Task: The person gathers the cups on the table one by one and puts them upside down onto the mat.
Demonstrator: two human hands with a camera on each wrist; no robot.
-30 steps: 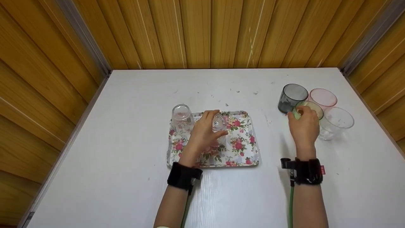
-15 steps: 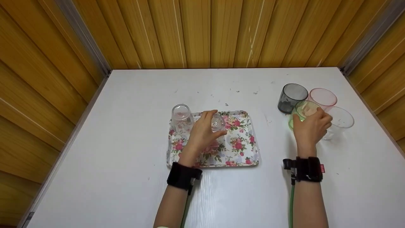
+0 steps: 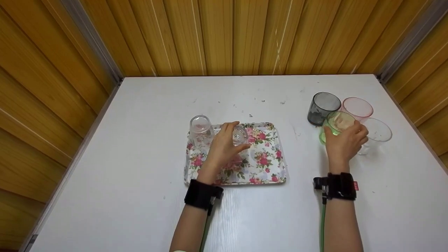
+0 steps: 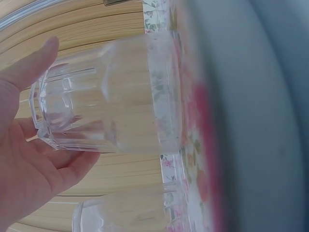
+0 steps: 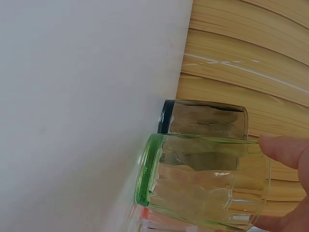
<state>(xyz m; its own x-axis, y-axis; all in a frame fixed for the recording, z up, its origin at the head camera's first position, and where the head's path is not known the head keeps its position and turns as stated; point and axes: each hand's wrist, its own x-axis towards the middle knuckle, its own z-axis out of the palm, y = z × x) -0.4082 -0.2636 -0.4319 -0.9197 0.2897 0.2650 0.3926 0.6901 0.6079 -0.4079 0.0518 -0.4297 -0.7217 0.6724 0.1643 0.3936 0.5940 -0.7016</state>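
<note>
My left hand (image 3: 223, 146) holds an upside-down clear glass (image 3: 239, 135) by its base end on the flowered tray (image 3: 264, 171). In the left wrist view the thumb and curled fingers lie round the narrow end of that clear glass (image 4: 128, 96), its wide rim down at the tray. A second clear glass (image 3: 200, 131), also inverted, stands at the tray's back left corner. At the right, my right hand (image 3: 343, 144) grips a green glass (image 3: 324, 135) near its rim, thumb on the left and fingers on the right. The right wrist view shows the green glass (image 5: 203, 179) upright.
A grey glass (image 3: 323, 108) stands behind the green one, and a pink glass (image 3: 358, 106) is behind to its right. Another clear glass (image 3: 379, 131) stands right of my right hand. Wood-patterned walls (image 3: 217, 38) enclose the white table (image 3: 122, 157) at the back and sides.
My right hand has shifted rightward, its fingers moving from inside the green glass's rim to its right side. My left hand and its clear glass have slid slightly left.
</note>
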